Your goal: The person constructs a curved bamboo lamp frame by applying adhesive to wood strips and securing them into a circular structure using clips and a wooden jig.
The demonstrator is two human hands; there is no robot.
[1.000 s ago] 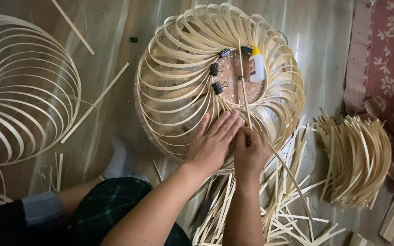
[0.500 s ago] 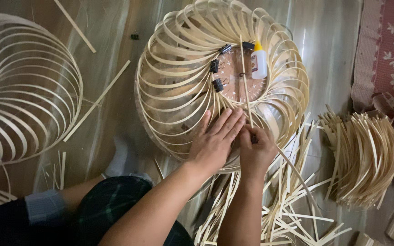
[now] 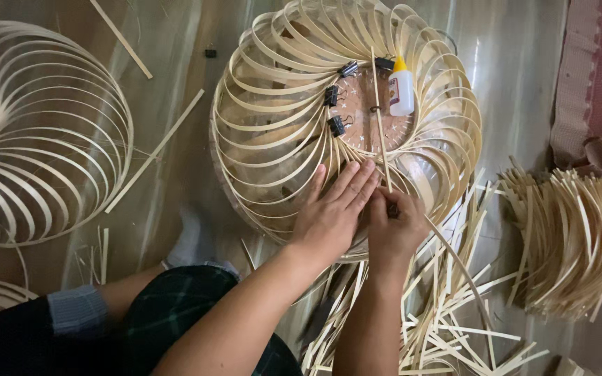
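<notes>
Pressing bamboo frame, hands at near rim, strip seemingly pinched

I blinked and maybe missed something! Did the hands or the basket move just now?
Hardly. The left hand lies flat on the bamboo frame, and the right hand keeps pinching a strip, as before. The clips and glue bottle stayed put.
</notes>
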